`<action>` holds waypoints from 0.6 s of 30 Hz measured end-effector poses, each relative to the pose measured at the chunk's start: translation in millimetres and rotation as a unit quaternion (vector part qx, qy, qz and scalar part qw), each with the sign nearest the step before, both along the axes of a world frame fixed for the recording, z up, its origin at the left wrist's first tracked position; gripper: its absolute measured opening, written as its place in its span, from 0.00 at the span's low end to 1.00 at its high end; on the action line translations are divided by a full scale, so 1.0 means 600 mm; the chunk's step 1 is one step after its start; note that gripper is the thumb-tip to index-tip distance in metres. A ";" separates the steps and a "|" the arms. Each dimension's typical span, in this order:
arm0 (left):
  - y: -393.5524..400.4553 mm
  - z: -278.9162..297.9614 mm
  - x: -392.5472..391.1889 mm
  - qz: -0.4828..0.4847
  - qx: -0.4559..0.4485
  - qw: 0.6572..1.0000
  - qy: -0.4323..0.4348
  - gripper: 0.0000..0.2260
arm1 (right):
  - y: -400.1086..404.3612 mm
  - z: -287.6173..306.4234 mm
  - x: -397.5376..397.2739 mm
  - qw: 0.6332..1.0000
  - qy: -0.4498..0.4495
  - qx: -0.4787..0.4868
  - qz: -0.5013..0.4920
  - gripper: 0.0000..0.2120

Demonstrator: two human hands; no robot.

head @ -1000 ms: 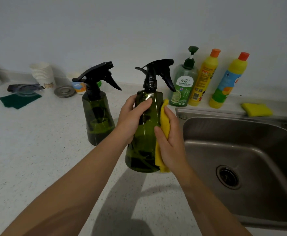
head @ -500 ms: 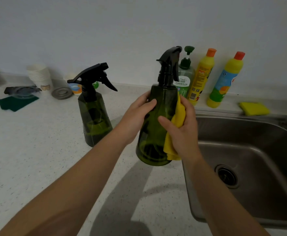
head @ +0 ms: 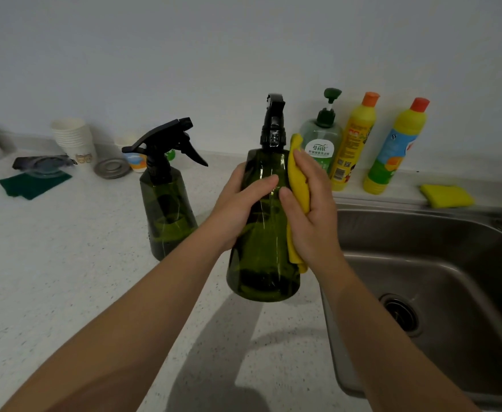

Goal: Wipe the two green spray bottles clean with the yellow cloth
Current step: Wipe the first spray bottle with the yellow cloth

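I hold one dark green spray bottle (head: 263, 257) with a black trigger head above the counter, upright, its nozzle turned away from me. My left hand (head: 241, 203) grips its left side. My right hand (head: 312, 209) presses the folded yellow cloth (head: 299, 185) flat against the bottle's right side, from the shoulder down toward the base. The second green spray bottle (head: 168, 212) stands on the white speckled counter (head: 65, 278) to the left, untouched, its nozzle pointing left.
A steel sink (head: 440, 281) lies at the right. Behind it stand a green pump soap bottle (head: 322, 144), two yellow detergent bottles (head: 354, 141) (head: 395, 147) and a yellow sponge (head: 446, 196). Stacked paper cups (head: 73, 138), a metal lid (head: 111, 168) and a green scouring pad (head: 34, 185) sit far left.
The held bottle has turned so its nozzle, first pointing sideways, now faces away. My right hand with the cloth has slid up the bottle's side toward its shoulder.
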State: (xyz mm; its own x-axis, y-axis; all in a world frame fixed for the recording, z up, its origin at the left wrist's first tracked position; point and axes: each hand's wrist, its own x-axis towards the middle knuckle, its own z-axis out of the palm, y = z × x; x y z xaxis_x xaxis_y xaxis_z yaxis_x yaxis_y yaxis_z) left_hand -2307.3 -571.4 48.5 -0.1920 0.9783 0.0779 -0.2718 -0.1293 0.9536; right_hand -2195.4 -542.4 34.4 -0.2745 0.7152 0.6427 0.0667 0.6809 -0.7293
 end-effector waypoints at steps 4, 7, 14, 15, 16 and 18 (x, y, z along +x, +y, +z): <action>0.000 0.006 -0.004 0.056 -0.001 0.998 -0.013 0.12 | -0.007 -0.013 -0.004 0.998 -0.051 0.042 0.000 0.19; 0.001 0.006 -0.013 0.096 -0.003 0.995 -0.035 0.07 | -0.029 -0.046 0.000 0.994 -0.101 0.028 0.019 0.18; -0.002 0.003 -0.009 0.108 0.009 0.994 0.013 0.12 | -0.051 -0.082 -0.002 0.994 -0.105 0.025 -0.003 0.20; -0.003 0.001 -0.005 0.099 0.010 0.995 0.028 0.13 | -0.047 -0.074 -0.007 0.995 -0.097 0.022 -0.011 0.20; -0.005 -0.002 -0.001 0.092 0.010 0.995 0.036 0.14 | -0.042 -0.065 -0.012 0.996 -0.088 0.017 -0.017 0.20; -0.008 -0.007 0.004 0.078 0.012 0.996 0.037 0.15 | -0.030 -0.041 -0.019 0.998 -0.067 0.003 -0.012 0.20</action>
